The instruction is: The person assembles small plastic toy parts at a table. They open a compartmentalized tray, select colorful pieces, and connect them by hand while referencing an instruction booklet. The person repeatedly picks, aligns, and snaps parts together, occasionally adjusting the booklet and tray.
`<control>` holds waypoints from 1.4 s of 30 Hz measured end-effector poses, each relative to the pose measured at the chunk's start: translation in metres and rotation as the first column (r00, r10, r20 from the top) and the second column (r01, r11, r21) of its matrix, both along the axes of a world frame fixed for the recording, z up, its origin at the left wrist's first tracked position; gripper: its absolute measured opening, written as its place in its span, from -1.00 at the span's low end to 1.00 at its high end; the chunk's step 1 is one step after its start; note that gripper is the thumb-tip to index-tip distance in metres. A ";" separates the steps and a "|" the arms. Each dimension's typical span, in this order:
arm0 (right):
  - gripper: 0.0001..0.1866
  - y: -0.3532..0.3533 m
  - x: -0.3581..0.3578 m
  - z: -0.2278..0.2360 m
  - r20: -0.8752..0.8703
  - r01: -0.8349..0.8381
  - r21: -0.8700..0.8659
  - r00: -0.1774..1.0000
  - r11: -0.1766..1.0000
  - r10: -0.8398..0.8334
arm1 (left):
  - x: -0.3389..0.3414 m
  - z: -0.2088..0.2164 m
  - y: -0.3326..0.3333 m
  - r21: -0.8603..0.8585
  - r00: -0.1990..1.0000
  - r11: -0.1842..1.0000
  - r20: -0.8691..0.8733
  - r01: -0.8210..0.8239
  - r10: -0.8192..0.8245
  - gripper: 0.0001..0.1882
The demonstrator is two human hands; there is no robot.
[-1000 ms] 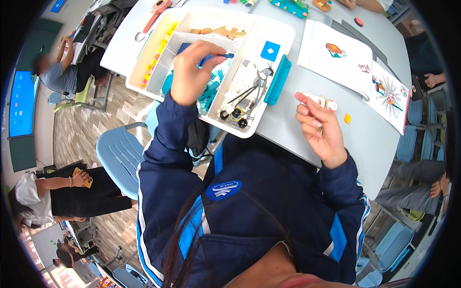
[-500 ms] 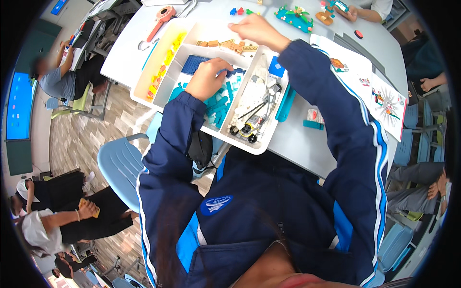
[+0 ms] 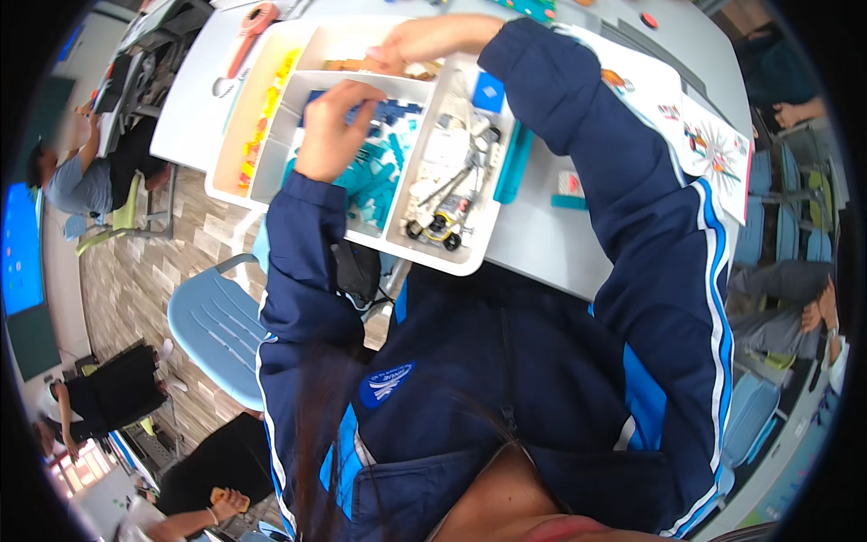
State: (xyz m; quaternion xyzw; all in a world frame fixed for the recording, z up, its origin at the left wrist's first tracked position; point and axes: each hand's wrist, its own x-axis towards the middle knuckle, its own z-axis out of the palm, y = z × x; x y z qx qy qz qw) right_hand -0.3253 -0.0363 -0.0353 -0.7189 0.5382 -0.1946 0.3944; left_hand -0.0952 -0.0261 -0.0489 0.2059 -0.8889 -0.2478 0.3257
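Observation:
A white sorting tray (image 3: 433, 257) with compartments holds building bricks on the table. My left hand (image 3: 332, 131) is over the compartment of dark blue bricks (image 3: 390, 110) and teal bricks (image 3: 370, 176). Its fingers are loosely curved, with a gap between thumb and forefinger and nothing visible in it. My right hand (image 3: 432, 41) reaches across to the far compartment of tan and brown bricks (image 3: 343, 65). Its fingertips are bunched together and point down among these bricks; whatever they hold is hidden. White, grey and black parts (image 3: 452, 181) fill the near right compartment.
Yellow and orange bricks (image 3: 268, 117) lie in the left compartment. Right of the tray are a blue plate (image 3: 489, 91), a long teal piece (image 3: 514, 163) and open instruction sheets (image 3: 709, 144). A pink handheld fan (image 3: 251, 34) lies at the far left. A blue chair (image 3: 217, 330) stands left of me.
My right hand has come from the tray's far edge down to the tan and brown bricks. My left hand's fingers have opened a little. The whole view has shifted.

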 end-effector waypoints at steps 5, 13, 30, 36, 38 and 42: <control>-0.59 0.103 -0.035 0.081 0.004 -0.003 -0.299 1.000 0.954 0.004 | 0.009 0.002 0.003 -0.035 1.000 0.999 -0.014 -0.023 0.022 -0.86; -0.62 0.285 -0.099 0.075 -0.203 0.355 -0.284 0.885 0.891 -0.418 | 0.014 0.045 0.082 0.252 0.983 0.956 -0.062 -0.152 0.172 -0.88; -0.60 0.362 -0.073 -0.047 0.177 0.673 -0.446 0.712 0.590 -0.679 | -0.121 -0.021 0.229 0.282 0.960 0.923 -0.172 0.261 -0.219 -0.56; -0.62 0.366 -0.052 -0.049 0.590 0.806 -0.204 0.553 0.555 -0.588 | -0.146 -0.030 0.228 0.413 0.945 0.854 -0.215 0.317 -0.247 -0.54; -0.62 0.367 -0.052 -0.052 0.615 0.805 -0.186 0.542 0.563 -0.572 | -0.148 -0.034 0.227 0.432 0.940 0.838 -0.212 0.334 -0.265 -0.57; -0.61 0.368 -0.050 -0.056 0.541 0.784 -0.261 0.602 0.563 -0.587 | -0.146 -0.047 0.226 0.489 0.926 0.793 -0.283 0.363 -0.250 -0.61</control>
